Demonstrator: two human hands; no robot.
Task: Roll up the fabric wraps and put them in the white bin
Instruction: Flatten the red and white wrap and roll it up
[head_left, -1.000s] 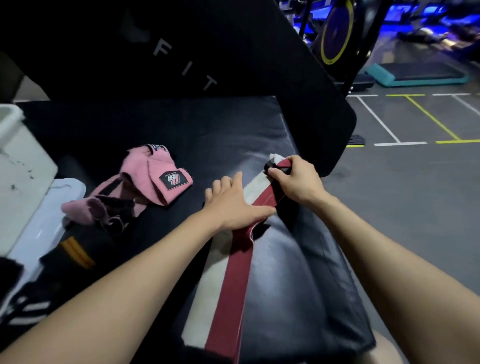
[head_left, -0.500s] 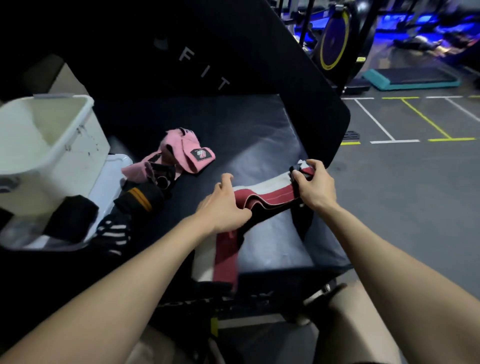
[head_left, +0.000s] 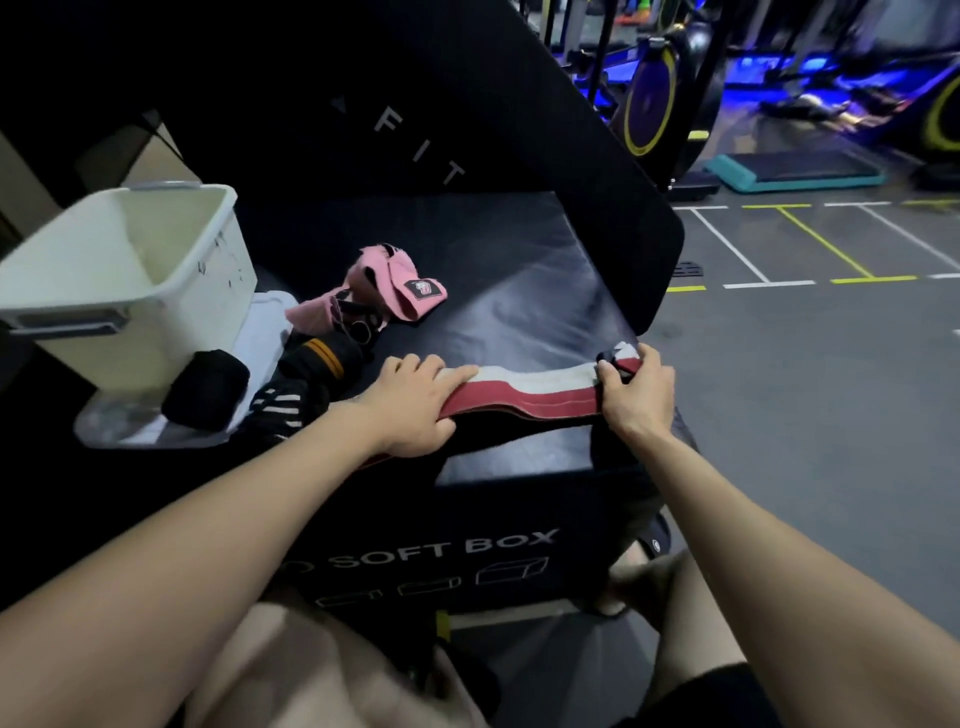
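A red and white fabric wrap (head_left: 524, 392) lies stretched along the front edge of the black soft box (head_left: 493, 291). My right hand (head_left: 631, 392) grips its right end, where a black loop shows. My left hand (head_left: 415, 405) lies flat on its left part, fingers straight, pressing it down. The white bin (head_left: 124, 280) stands at the left, with nothing visible inside. A pink wrap (head_left: 374, 291) lies in a loose heap beside the bin. In front of the bin lie a black roll (head_left: 208, 387), a black wrap with orange stripes (head_left: 319, 358) and a black and white striped one (head_left: 283, 408).
The bin stands on a white lid (head_left: 156, 431). A black padded panel marked FIT (head_left: 415, 130) rises behind the box. Grey gym floor (head_left: 805, 389) with painted lines lies to the right, exercise machines beyond. My knees are below the box front.
The red and white wrap has swung from hanging over the front edge to lying sideways between my hands. The view pulled back and the bin came into sight.
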